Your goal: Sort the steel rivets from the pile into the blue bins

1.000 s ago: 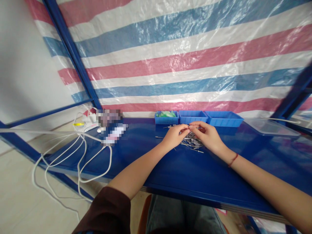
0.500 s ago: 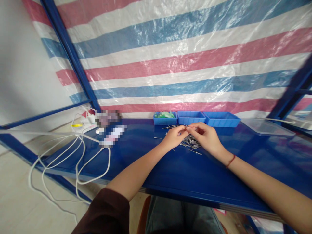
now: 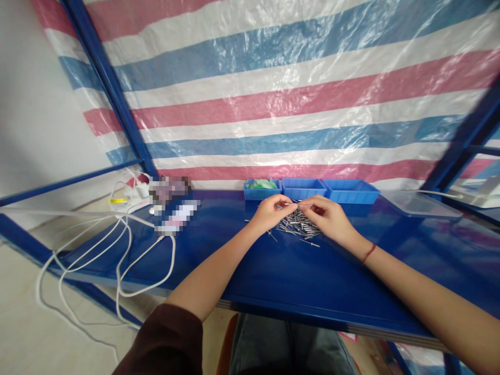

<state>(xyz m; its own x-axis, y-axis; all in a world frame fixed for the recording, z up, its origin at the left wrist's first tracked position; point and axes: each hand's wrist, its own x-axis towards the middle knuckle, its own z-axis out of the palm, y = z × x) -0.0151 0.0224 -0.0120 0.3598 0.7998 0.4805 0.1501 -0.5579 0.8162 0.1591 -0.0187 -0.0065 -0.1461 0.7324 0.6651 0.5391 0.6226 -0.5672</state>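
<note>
A pile of thin silvery metal pins lies on the blue table, with a few strays around it. Above the pile's left part my left hand is closed in a pinch, a thin piece showing at its fingertips. Close to it, on the right, my right hand also pinches, its fingertips near the same thin piece. What exactly each hand grips is too small to make out. Behind the hands stand a blue bin with green-and-white contents, a middle blue bin and a wider blue bin.
White cables hang over the table's left side, near a blurred pale object and a blurred dark one. A clear flat lid lies at the right rear. Blue posts and a striped sheet stand behind.
My left hand has moved slightly left, so the fingertips are a little further apart and a thin piece shows between them. More of the pile is visible. The view has shifted slightly.
</note>
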